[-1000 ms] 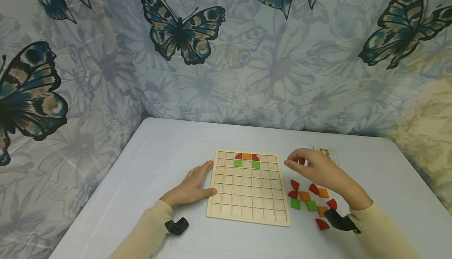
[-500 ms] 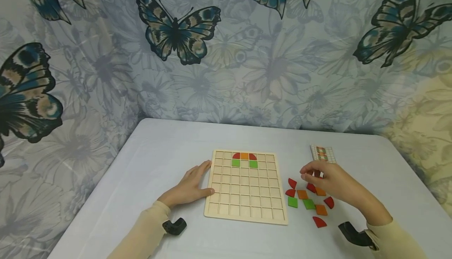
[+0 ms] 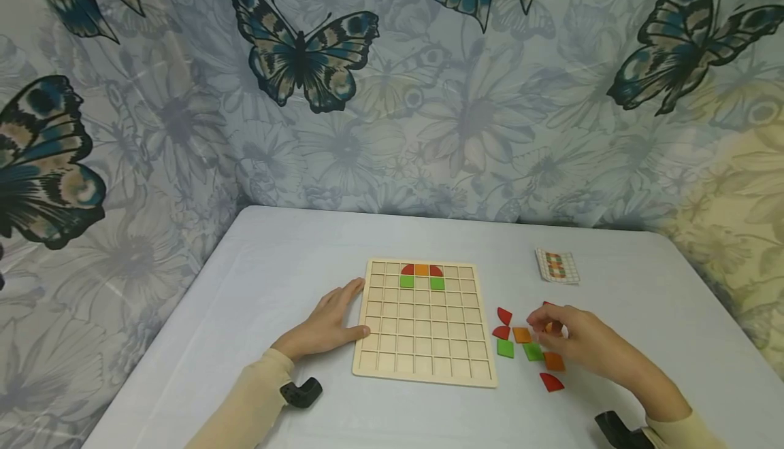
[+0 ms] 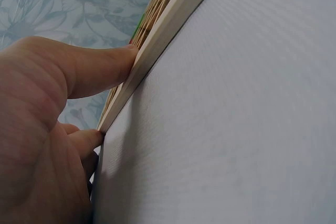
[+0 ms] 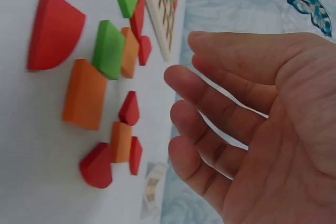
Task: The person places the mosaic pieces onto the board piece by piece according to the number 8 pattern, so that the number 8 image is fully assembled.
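Note:
A wooden grid board (image 3: 422, 347) lies on the table. Near its top edge sit an orange square (image 3: 421, 270), two red quarter-round pieces and two green squares. My left hand (image 3: 327, 326) rests against the board's left side, its thumb (image 4: 102, 69) and fingertips touching the edge. Over the loose pieces to the right hovers my right hand (image 3: 591, 343), fingers loosely bent and nothing between them in the right wrist view. Below it lie a green square (image 5: 108, 51), an orange square (image 5: 85, 95) and a red quarter-round piece (image 5: 55, 35); in the head view the hand covers some pieces.
Beyond the loose pieces lies a small pattern card (image 3: 557, 267) with a coloured grid. The white table (image 3: 294, 245) meets a butterfly-print backdrop (image 3: 392, 129) at the back. Each forearm carries a black wrist device (image 3: 301, 392).
My right hand has moved from beside the board's upper right, rightward and toward me, over the loose pieces. The card has come into full view. My left hand stays at the board.

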A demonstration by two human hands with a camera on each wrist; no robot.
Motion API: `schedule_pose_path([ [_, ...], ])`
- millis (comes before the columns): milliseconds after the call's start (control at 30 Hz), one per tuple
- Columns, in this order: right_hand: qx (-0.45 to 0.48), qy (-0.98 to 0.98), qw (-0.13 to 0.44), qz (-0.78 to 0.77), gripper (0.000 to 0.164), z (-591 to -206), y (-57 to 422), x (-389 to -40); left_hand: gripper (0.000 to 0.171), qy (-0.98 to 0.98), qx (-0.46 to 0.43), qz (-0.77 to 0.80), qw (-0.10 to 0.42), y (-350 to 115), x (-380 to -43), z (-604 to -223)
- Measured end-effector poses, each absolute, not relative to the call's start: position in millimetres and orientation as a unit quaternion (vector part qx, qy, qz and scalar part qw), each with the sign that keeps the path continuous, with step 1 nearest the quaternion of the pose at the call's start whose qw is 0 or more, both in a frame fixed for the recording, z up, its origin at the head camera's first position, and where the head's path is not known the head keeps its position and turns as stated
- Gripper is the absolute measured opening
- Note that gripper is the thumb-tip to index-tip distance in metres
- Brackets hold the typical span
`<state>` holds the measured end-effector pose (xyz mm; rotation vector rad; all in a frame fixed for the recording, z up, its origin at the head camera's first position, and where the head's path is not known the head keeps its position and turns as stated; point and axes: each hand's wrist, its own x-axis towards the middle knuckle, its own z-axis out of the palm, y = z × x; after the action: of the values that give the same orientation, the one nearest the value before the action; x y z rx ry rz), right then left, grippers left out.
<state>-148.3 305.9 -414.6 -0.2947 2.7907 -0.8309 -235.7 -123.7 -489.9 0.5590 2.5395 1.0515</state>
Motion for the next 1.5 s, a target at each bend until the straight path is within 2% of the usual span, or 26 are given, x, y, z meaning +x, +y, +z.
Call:
schedule_pose_path([
  [200,-0.091,0.950,0.120,-0.272,0.010,-423.6,308.7,-142.2,0.097,0.894,0.197,0.366,0.164,-123.7,-235.2,-491.9],
  [633,-0.067,0.949,0.129,-0.278,0.019,-434.6,306.5,-134.6,0.096,0.895,0.194,0.368,0.162,-122.7,-234.4,-491.1],
  [967,-0.034,0.974,0.110,-0.197,0.022,-437.7,294.5,-136.4,0.097,0.896,0.196,0.366,0.160,-123.5,-234.8,-491.8],
  [1500,-0.031,0.981,0.093,-0.170,0.027,-441.3,289.1,-135.3,0.097,0.895,0.193,0.368,0.164,-123.5,-235.0,-491.4],
])
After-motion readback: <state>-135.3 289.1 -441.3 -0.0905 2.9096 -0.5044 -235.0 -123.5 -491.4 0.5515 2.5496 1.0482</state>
